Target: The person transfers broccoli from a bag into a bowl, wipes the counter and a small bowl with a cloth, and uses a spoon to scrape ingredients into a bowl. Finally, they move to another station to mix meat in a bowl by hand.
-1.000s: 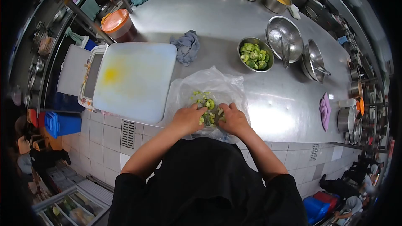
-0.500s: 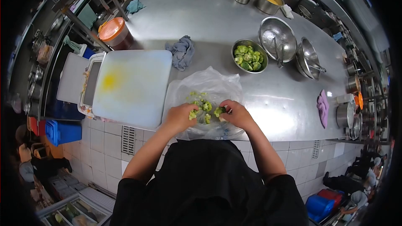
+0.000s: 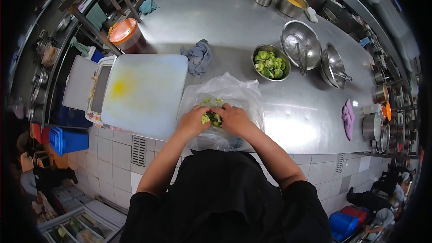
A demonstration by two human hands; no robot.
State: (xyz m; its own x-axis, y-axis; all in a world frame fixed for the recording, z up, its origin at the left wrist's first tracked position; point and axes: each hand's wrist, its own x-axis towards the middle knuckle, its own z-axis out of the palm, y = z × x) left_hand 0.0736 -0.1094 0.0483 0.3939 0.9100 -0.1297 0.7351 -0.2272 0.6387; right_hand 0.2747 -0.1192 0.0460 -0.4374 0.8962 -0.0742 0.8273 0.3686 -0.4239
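Broccoli florets [image 3: 214,118] are gathered between my two hands on a clear plastic bag [image 3: 245,91] spread over the steel table. My left hand [image 3: 193,120] curls round the pieces from the left, its fingers bent against them. From the right, my right hand [image 3: 234,120] closes over the same pieces, and the fingertips of both hands nearly meet. Small green bits lie on the bag just beyond my fingers. Further right, a steel bowl [image 3: 286,72] holds several more broccoli florets.
A white cutting board [image 3: 148,108] with a yellow stain lies left of the bag. Behind it is a grey-blue cloth [image 3: 198,57]. A strainer [image 3: 300,40] and other steel bowls stand at right, near a purple cloth [image 3: 348,119]. An orange-lidded bucket [image 3: 123,31] stands back left.
My right hand has moved left toward my left hand, bringing its floret in with the others. The pieces that lay apart are now bunched between both hands.
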